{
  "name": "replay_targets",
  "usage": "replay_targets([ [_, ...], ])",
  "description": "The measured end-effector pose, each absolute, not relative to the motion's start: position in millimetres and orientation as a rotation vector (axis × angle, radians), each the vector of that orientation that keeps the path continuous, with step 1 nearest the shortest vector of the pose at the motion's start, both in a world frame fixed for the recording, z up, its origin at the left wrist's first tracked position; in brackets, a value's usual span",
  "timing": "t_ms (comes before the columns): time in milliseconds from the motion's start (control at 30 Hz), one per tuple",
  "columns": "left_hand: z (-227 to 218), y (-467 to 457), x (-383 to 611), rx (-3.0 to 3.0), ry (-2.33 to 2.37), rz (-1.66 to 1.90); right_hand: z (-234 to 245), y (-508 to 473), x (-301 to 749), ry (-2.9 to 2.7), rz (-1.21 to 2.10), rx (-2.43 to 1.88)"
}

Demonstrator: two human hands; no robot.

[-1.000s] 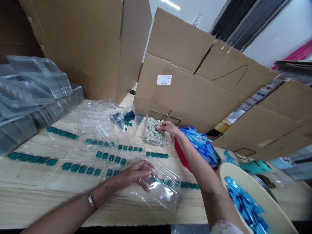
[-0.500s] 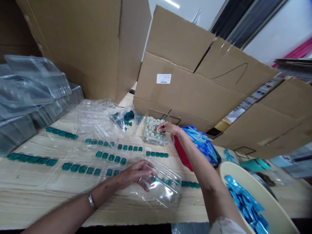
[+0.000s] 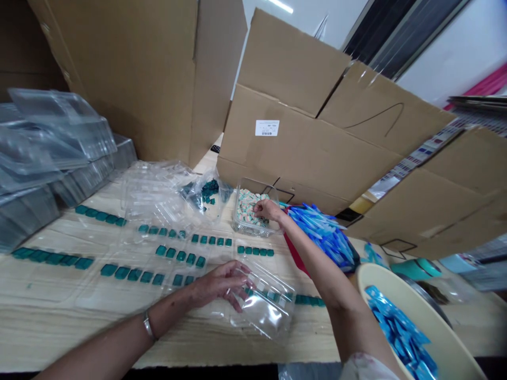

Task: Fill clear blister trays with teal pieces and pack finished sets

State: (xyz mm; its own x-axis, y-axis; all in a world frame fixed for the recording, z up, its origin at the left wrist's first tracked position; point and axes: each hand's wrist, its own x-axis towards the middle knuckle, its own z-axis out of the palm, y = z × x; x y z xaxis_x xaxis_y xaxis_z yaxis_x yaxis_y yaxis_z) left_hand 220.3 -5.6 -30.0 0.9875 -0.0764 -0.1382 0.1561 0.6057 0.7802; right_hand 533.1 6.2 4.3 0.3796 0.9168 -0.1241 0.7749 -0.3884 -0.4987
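Note:
My left hand (image 3: 224, 282) is closed loosely on the edge of a clear plastic tray (image 3: 271, 311), which is tilted above the tabletop. My right hand (image 3: 268, 209) reaches into a clear plastic tub (image 3: 237, 226) filled with small pale pieces (image 3: 247, 202) marked in orange and teal. Its fingers are pinched together down among the pieces, and what they hold is hidden. Rows of dark teal blocks (image 3: 134, 275) lie in clear trays around my left hand, and some show through the tray it holds.
Clear containers (image 3: 71, 142) are stacked at left, beside a heap of clear trays (image 3: 150, 184) and a bag of teal pieces (image 3: 209, 190). A red bin (image 3: 295, 250) of blue packets and a cream basin (image 3: 447, 316) with blue packets stand at right. Cardboard boxes (image 3: 309, 153) wall the back.
My right hand has shifted slightly left and lower into the tub, its fingers now more gathered. My left hand and the clear tray have stayed almost still.

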Motion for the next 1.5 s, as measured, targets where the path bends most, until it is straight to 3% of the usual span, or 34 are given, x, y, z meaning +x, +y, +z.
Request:
replay_targets([
  [1000,-29.6,-6.1,220.2,0.914,0.084,-0.130,-3.1,-7.4,520.6,-1.965,0.156,-2.158],
  [1500,-30.4,-7.0,220.5,0.915,0.097,-0.127,-0.2,-11.4,516.5,-1.969,0.197,-2.101],
])
